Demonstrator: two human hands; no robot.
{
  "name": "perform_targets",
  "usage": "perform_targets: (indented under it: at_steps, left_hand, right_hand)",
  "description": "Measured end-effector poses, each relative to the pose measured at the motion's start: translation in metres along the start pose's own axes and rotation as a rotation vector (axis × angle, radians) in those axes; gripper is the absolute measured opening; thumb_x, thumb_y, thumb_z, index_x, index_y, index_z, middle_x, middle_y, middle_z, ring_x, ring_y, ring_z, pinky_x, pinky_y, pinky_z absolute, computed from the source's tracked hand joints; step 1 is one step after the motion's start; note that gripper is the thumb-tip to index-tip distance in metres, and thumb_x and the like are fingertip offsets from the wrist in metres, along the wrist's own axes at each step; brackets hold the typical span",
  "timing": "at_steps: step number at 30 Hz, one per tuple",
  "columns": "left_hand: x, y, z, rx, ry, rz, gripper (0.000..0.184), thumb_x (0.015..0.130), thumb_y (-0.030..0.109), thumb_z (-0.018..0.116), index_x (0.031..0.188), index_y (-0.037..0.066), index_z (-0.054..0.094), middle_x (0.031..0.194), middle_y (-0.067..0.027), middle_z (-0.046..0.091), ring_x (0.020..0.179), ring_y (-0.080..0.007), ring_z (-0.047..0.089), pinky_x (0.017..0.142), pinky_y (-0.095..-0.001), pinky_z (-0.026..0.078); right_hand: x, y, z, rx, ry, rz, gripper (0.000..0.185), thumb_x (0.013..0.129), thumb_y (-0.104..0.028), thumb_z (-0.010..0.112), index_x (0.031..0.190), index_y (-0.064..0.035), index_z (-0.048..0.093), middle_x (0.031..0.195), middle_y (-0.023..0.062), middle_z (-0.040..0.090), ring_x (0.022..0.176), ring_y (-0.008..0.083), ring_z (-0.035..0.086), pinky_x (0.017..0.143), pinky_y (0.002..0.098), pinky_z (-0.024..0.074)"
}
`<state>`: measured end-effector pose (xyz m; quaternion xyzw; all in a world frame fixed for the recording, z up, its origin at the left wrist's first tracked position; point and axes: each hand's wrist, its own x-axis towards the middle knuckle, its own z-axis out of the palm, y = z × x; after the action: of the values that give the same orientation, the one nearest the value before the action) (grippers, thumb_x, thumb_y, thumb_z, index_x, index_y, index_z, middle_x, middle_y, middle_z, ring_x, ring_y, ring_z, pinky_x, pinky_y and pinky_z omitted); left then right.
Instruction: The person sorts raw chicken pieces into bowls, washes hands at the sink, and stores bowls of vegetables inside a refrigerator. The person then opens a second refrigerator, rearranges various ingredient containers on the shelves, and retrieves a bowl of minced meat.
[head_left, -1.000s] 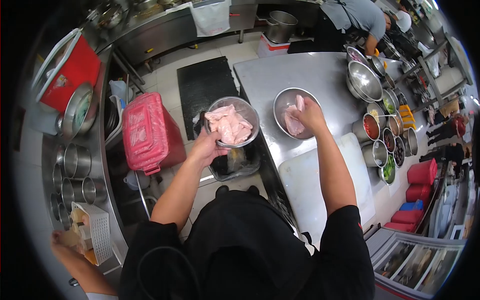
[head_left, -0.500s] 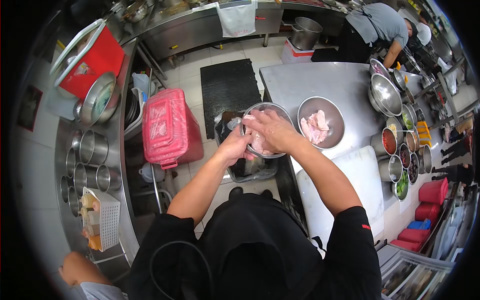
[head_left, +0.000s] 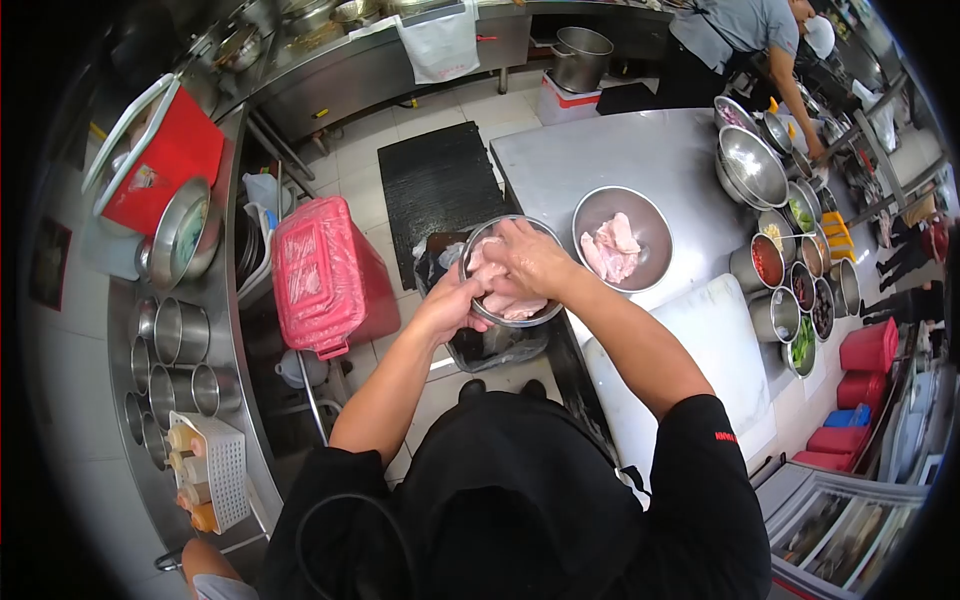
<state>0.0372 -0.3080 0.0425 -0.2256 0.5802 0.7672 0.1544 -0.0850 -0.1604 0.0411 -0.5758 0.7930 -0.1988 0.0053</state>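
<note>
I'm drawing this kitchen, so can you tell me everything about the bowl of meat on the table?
The bowl is round and wide, with a thin rim and smooth grey sides that look like metal. It stands upright on the shiny table. Pale pink meat lies inside, toward the side nearer the right hand. No hand touches it.

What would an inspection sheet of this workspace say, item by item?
Surface: steel table, white board at its near end.
Things: held bowl and table bowl, raw meat in both.
Clutter: pots along the table's right side.
Hands: left hand grips the held bowl; right hand inside, on its meat.
Cables: thin black loop at the left sleeve, possibly a cable.
Surroundings: pink tub, black mat; co-worker beyond the table.
</note>
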Motion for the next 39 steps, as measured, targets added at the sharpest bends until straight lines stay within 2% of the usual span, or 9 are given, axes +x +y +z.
perform_targets:
  at_steps: [5,9,15,18,24,28,34,35,39]
  left_hand:
    - [0.008,-0.006,-0.004,-0.012,-0.030,-0.009,0.050,0.089,0.010,0.046,0.137,0.012,0.034,0.092,-0.0105,0.061,0.057,-0.0134,0.059,0.046,-0.0254,0.052]
    - [0.008,-0.003,-0.001,-0.021,-0.024,-0.010,0.051,0.087,0.008,0.047,0.136,0.012,0.035,0.090,-0.0096,0.061,0.056,-0.0126,0.059,0.046,-0.0251,0.052]
    - [0.008,-0.001,0.004,0.016,-0.020,-0.007,0.052,0.086,0.008,0.048,0.136,0.012,0.036,0.089,-0.0097,0.061,0.056,-0.0125,0.059,0.044,-0.0255,0.052]
    - [0.011,-0.007,0.004,0.034,-0.008,-0.002,0.053,0.085,0.007,0.048,0.137,0.013,0.036,0.088,-0.0097,0.061,0.056,-0.0126,0.059,0.043,-0.0251,0.051]
    - [0.013,-0.018,0.000,0.019,0.034,0.010,0.060,0.084,0.003,0.045,0.142,0.015,0.032,0.090,-0.0119,0.063,0.058,-0.0164,0.062,0.045,-0.0272,0.053]
    - [0.007,-0.017,0.000,-0.057,0.049,0.026,0.054,0.086,0.005,0.048,0.137,0.014,0.037,0.087,-0.0096,0.063,0.056,-0.0142,0.061,0.042,-0.0246,0.051]
    - [0.010,-0.021,-0.003,-0.090,0.017,0.026,0.053,0.086,0.005,0.049,0.137,0.013,0.036,0.090,-0.0107,0.064,0.058,-0.0158,0.064,0.042,-0.0243,0.052]
    - [0.011,-0.020,-0.003,-0.088,0.014,0.025,0.053,0.086,0.005,0.049,0.137,0.012,0.036,0.091,-0.0109,0.064,0.059,-0.0159,0.064,0.042,-0.0242,0.053]
    - [0.010,-0.017,-0.002,-0.085,0.022,0.031,0.053,0.086,0.004,0.047,0.137,0.012,0.037,0.093,-0.0118,0.064,0.059,-0.0157,0.064,0.042,-0.0245,0.053]
  right_hand:
    - [-0.004,0.023,0.009,0.226,0.214,0.126,0.030,0.074,-0.022,0.070,0.102,-0.0116,0.063,0.101,0.0176,0.054,0.094,0.0374,0.057,0.079,0.0451,0.0510]
    - [-0.006,0.028,-0.005,0.479,0.304,0.431,0.034,0.081,-0.033,0.072,0.096,-0.0044,0.060,0.089,0.0195,0.060,0.087,0.0383,0.060,0.080,0.0452,0.0496]
    - [-0.003,0.018,-0.001,0.272,0.114,0.427,0.041,0.084,-0.038,0.069,0.107,-0.0064,0.056,0.102,0.0200,0.063,0.095,0.0392,0.061,0.082,0.0459,0.0499]
    - [0.002,0.004,-0.008,0.179,-0.039,0.551,0.039,0.081,-0.021,0.067,0.115,-0.0066,0.054,0.104,0.0188,0.063,0.102,0.0380,0.059,0.087,0.0459,0.0496]
    - [-0.003,0.001,0.002,-0.018,-0.029,0.349,0.027,0.083,-0.023,0.063,0.105,-0.0077,0.058,0.106,0.0128,0.065,0.108,0.0337,0.057,0.085,0.0443,0.0510]
    - [-0.004,0.002,0.011,0.130,0.188,0.308,0.023,0.080,-0.016,0.065,0.100,-0.0063,0.058,0.101,0.0150,0.065,0.096,0.0365,0.059,0.084,0.0442,0.0500]
    - [-0.007,-0.002,-0.018,0.602,0.433,0.606,0.032,0.081,-0.021,0.070,0.105,-0.0038,0.058,0.094,0.0172,0.066,0.085,0.0349,0.066,0.076,0.0394,0.0524]
    - [-0.011,0.007,-0.015,0.564,0.468,0.624,0.036,0.083,-0.021,0.070,0.110,-0.0026,0.056,0.095,0.0149,0.067,0.085,0.0265,0.067,0.077,0.0363,0.0532]
    - [-0.028,0.023,-0.051,1.034,0.691,0.648,0.032,0.087,-0.019,0.067,0.108,0.0018,0.056,0.093,0.0137,0.068,0.078,0.0189,0.068,0.067,0.0294,0.0544]
